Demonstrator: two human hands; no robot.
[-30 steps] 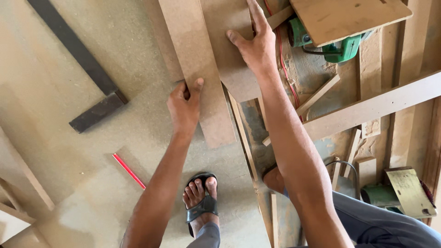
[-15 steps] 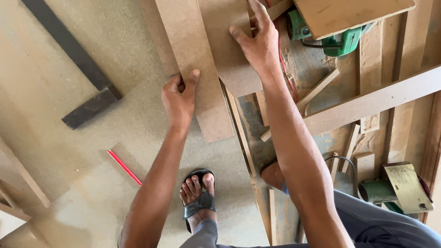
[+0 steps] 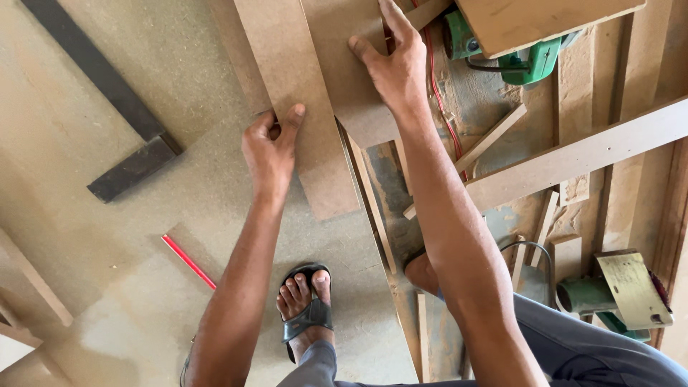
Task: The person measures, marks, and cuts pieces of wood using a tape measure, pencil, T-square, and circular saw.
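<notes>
The left hand [image 3: 269, 147] holds the left edge of a narrow brown strip of board [image 3: 301, 107]; the thumb lies on top of the strip and the fingers are curled around the edge, so the hand is closed on it. The strip lies on a large flat sheet of chipboard [image 3: 143, 236], which serves as the bench, and its lower end stops near the right edge of this sheet. The right hand [image 3: 394, 64] lies flat and open, with the fingers spread, on a second wider board [image 3: 351, 79] just to the right of the strip; it presses on it and does not grip it. The two boards touch or overlap along their long sides, I cannot tell which.

On the far left part of the bench lies a dark metal square [image 3: 115, 122]. Near the front edge lies a red pencil [image 3: 188, 261], well apart from both hands. A foot in a black sandal [image 3: 307, 308] stands on the sheet.

To the right of the bench, on the floor, there are wooden offcuts with sawdust, a red cable [image 3: 438, 93] and a green power tool [image 3: 530, 61] under a wooden panel [image 3: 545, 21].
</notes>
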